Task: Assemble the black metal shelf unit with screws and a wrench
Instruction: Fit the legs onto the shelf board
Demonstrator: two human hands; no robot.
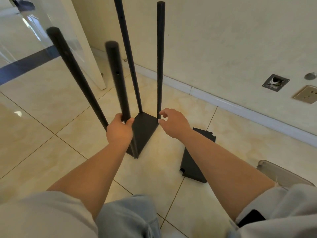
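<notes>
A black metal shelf plate (144, 129) sits low on the tiled floor with several black poles rising from its corners. My left hand (120, 131) grips the near pole (118, 81) low down, just above the plate. My right hand (173, 122) hovers with relaxed, slightly curled fingers next to the base of the far right pole (160, 57), holding nothing. Two more poles, a near-left one (75, 73) and a far-left one (127, 48), stand at the other corners. No screws or wrench are visible.
A second black shelf plate (192, 164) lies flat on the floor under my right forearm. A white wall with a baseboard (240, 109) and sockets (306, 94) runs behind. A white door frame (82, 48) stands at the left. A grey shoe (281, 172) is at the right.
</notes>
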